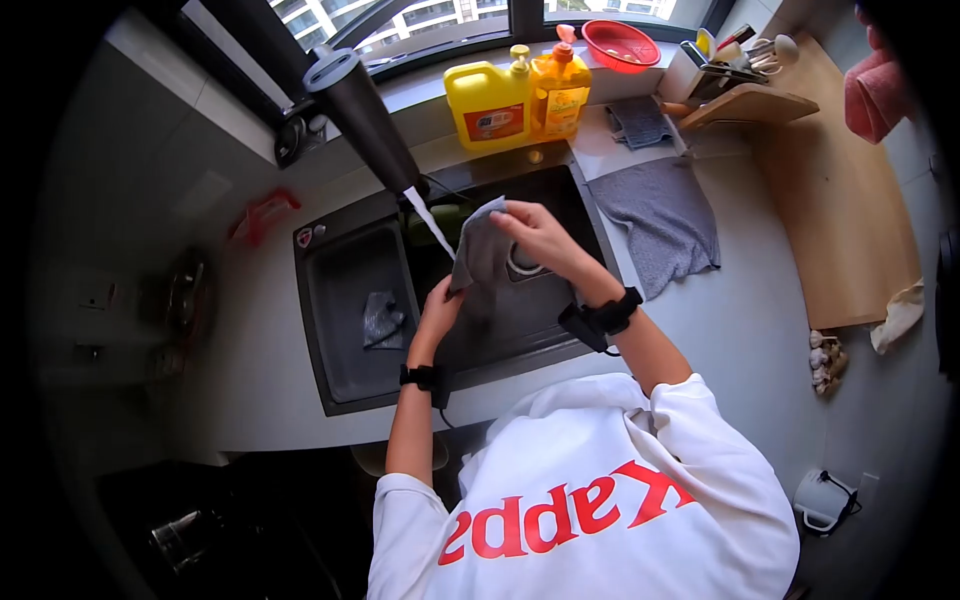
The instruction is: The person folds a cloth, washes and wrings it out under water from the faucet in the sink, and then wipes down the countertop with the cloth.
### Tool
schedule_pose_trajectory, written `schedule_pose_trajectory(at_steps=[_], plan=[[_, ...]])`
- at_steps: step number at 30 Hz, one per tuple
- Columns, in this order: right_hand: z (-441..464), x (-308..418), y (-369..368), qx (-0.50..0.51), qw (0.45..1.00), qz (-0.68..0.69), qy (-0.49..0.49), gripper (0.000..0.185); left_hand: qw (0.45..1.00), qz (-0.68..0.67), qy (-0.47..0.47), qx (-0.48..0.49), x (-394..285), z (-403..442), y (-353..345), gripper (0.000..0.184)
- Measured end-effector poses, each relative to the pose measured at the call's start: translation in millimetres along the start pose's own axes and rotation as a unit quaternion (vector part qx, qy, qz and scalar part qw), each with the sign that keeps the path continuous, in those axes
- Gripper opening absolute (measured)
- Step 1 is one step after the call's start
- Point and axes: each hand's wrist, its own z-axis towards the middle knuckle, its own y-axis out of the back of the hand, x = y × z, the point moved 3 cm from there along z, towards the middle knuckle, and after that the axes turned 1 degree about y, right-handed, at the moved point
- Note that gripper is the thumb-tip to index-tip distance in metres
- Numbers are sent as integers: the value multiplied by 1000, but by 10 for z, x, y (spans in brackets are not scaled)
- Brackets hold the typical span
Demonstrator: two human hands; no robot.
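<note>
A grey cloth (481,248) hangs stretched between both hands over the dark sink (480,350). My right hand (543,238) pinches its upper edge between thumb and fingers. Lower down, my left hand (437,312) grips the bottom corner, its fingers partly hidden by the cloth. From the big dark tap (362,118), a stream of water (428,220) runs down to the cloth's left edge. Behind the stream, something green (432,225) lies in the sink, partly covered.
A crumpled grey cloth (383,322) lies in the left basin. Yellow jug (487,105) and orange bottle (560,95) stand behind the sink, near a red basin (621,46). Right of it are a spread grey towel (662,222), a knife block (700,72) and a wooden board (830,220).
</note>
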Motion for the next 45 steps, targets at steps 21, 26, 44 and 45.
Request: schedule_pose_trajectory(at_steps=[21, 26, 44, 45], plan=[[-389, -235, -851, 16, 953, -297, 54, 56, 921, -348, 109, -137, -364, 175, -113, 21], [-375, -381, -738, 43, 976, -214, -28, 55, 919, -357, 111, -128, -544, 165, -171, 21], [-382, -408, -779, 96, 971, -215, 34, 45, 899, -412, 72, -127, 256, 332, -279, 23], [-366, -435, -763, 100, 978, -185, -12, 45, 894, -422, 82, -130, 312, 349, -285, 24]])
